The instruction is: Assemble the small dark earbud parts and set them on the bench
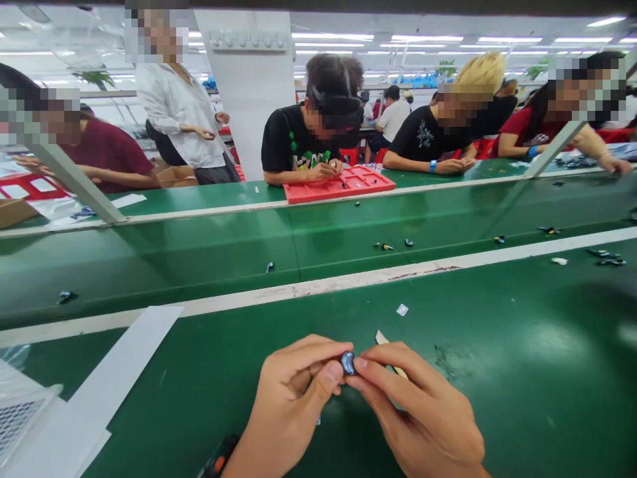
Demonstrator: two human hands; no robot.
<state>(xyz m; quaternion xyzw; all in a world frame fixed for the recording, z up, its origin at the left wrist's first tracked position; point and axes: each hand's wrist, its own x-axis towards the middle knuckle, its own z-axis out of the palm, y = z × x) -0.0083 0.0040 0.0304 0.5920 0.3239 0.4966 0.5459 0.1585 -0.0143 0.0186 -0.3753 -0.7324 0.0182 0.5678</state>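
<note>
Both hands meet low in the middle of the view, just above the near part of the green table (522, 372). The left hand (291, 398) and the right hand (418, 415) are together, and their fingertips pinch one small dark blue part (348, 362) between them, so both hands are closed on this part. The part is shiny and rounded; what it is exactly I cannot tell. Under the right hand a thin pale stick (383, 340) shows, its far end lying on the table beside the index finger; whether the hand holds it I cannot tell. A little farther, a small white square of paper (402, 309) lies on the green surface. At the near left there is a wide white strip (124, 372) on the table. Beyond a white line runs a green belt (199, 255), and several small dark parts (383, 246) are scattered on it, well apart from the hands. On the far side of the belt other people sit in a row. One person in a black shirt (283, 139) bends over a red tray (348, 184) with both hands on it. Another person in a white shirt (179, 113) stands at the far left.
</note>
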